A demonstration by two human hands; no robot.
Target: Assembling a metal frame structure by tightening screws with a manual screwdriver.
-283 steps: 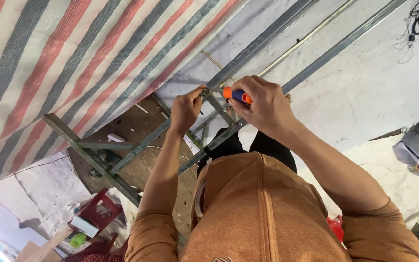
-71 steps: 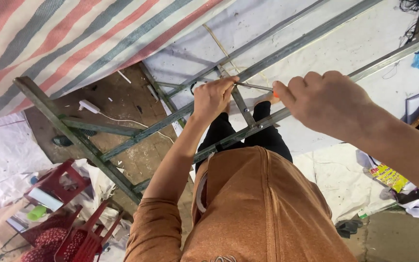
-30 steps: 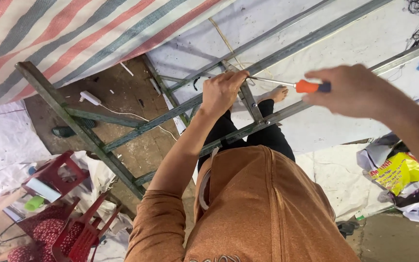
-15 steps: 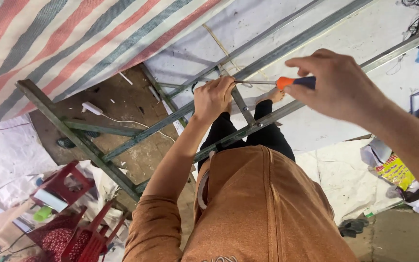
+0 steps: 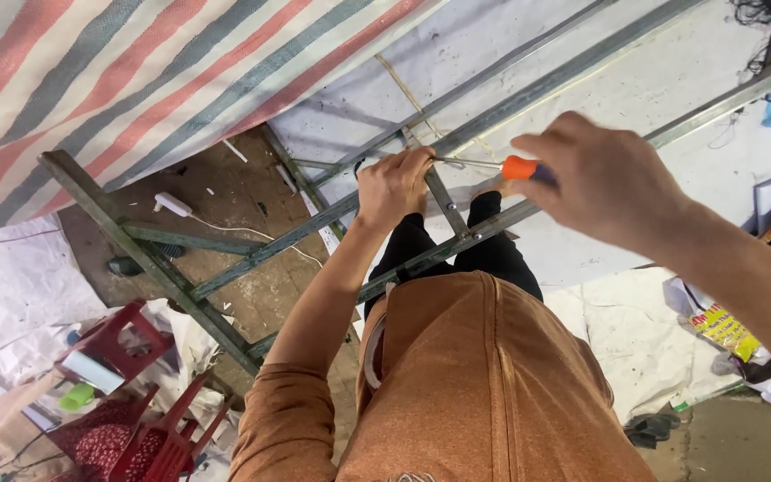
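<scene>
Dull grey metal frame [image 5: 332, 219], glossy orange plastic screwdriver handle [image 5: 521, 167], woven striped tarpaulin [image 5: 136, 71].

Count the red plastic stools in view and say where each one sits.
2. One red stool stands at lower left beside the white sheeting; another red stool lies tipped nearer the bottom edge. More may be hidden under the clutter there.

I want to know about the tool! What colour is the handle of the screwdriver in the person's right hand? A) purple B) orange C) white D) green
B: the right hand grips a screwdriver with a bright orange handle, its thin metal shaft reaching toward the left hand on the metal frame.
</scene>
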